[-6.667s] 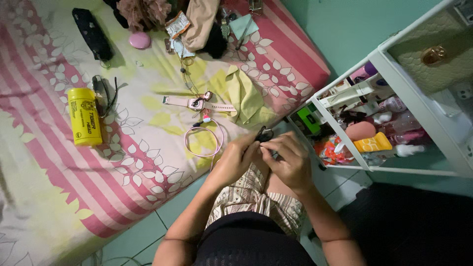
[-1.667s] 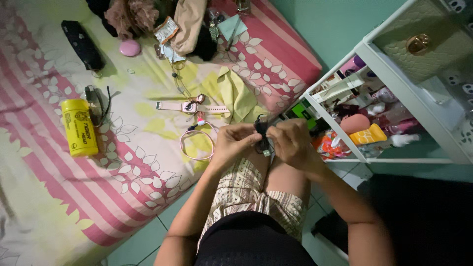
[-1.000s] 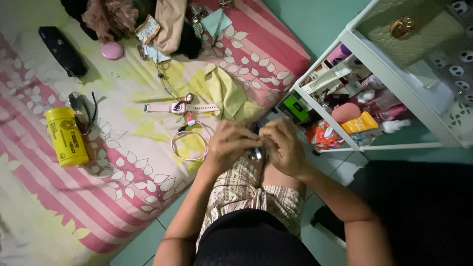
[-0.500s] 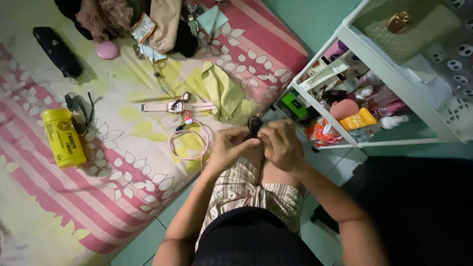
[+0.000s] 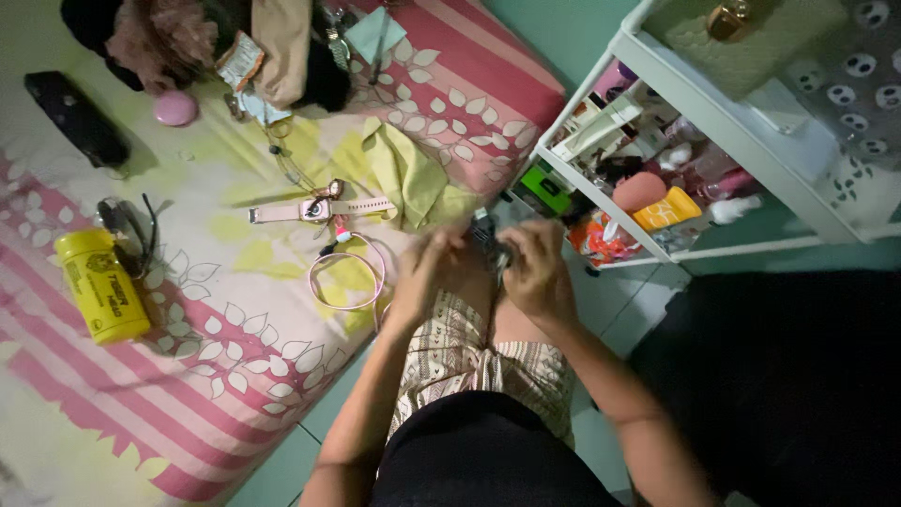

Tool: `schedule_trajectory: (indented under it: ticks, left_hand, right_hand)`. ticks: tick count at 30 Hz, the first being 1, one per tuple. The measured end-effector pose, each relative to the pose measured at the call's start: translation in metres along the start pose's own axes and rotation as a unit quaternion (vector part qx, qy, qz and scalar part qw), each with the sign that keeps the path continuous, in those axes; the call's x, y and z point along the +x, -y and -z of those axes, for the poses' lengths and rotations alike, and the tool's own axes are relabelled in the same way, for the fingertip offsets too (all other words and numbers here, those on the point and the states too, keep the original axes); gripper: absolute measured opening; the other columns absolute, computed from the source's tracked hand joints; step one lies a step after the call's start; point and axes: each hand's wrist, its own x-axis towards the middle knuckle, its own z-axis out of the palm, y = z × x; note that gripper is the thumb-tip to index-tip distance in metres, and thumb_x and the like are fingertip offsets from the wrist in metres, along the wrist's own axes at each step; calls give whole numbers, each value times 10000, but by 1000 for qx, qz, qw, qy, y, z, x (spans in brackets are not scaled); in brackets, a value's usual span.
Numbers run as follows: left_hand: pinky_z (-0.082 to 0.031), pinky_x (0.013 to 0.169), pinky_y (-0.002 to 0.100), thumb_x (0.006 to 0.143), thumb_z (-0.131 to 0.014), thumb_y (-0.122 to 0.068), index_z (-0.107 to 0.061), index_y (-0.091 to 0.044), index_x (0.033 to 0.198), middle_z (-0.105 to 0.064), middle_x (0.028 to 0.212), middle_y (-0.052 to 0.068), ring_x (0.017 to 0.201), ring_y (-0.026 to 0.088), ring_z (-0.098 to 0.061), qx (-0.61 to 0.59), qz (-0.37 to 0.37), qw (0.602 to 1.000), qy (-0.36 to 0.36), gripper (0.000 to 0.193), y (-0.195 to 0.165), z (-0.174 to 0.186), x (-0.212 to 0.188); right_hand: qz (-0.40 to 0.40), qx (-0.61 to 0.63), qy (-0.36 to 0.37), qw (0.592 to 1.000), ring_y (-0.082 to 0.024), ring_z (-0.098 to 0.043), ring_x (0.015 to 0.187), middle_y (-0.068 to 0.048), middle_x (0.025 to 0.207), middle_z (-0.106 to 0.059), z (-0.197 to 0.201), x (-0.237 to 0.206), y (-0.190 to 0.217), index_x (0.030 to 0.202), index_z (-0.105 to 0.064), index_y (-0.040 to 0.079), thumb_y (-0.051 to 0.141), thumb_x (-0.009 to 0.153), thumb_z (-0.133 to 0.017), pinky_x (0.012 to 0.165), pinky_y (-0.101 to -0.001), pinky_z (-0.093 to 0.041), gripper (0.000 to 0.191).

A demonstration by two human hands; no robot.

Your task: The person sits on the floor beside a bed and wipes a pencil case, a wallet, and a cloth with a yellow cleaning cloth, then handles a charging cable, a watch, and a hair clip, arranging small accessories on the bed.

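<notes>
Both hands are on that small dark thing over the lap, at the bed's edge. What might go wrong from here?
1. The small dark object sits between left hand and right hand over the gap beside the bed; a slip could drop it to the floor.
2. The view is blurred, so the grip cannot be checked.

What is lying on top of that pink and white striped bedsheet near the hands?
On the striped bedsheet lie a pink wristwatch, a coiled pink cable, a crumpled yellow-green cloth and a yellow cylindrical bottle. The cloth hides whatever lies beneath it.
</notes>
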Motion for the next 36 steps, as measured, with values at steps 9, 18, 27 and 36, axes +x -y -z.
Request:
schedule_trajectory:
  ticks: [9,18,27,36]
  left_hand:
    - [-528,722,261,842,-835,-36,-751,22,1076,-754,947,84,815,84,-630,170,-90,981,-3,256,32,-3,-7]
    - [-569,878,372,791,-743,32,-761,-49,1122,-739,1031,111,977,309,-728,378,-384,831,135,341,-5,5,1]
    - [-511,610,281,913,-800,-108,-717,71,1049,-696,827,79,719,104,-615,207,47,977,-25,240,119,6,14]
    - [-552,640,285,921,-780,-133,-712,67,1078,-743,906,80,768,120,-657,134,116,983,54,263,234,-67,85]
  right_hand:
    - [37,44,-79,995,-299,-577,949,-117,995,-585,-44,-22,-18,982,-637,30,-14,886,-715,848,-442,-463,132]
    - [-135,385,59,911,-169,-609,1066,-82,1107,-593,-55,-42,-44,1100,-630,-52,-205,843,-519,952,-238,-491,319]
    - [-462,456,-6,760,-124,-630,879,-18,1017,-676,-111,-84,-146,1187,-697,24,282,1063,-647,799,-288,-537,290]
    - [-414,-22,-66,908,-196,-679,875,-79,962,-738,-125,-69,-227,1099,-743,52,124,935,-600,774,-330,-530,229]
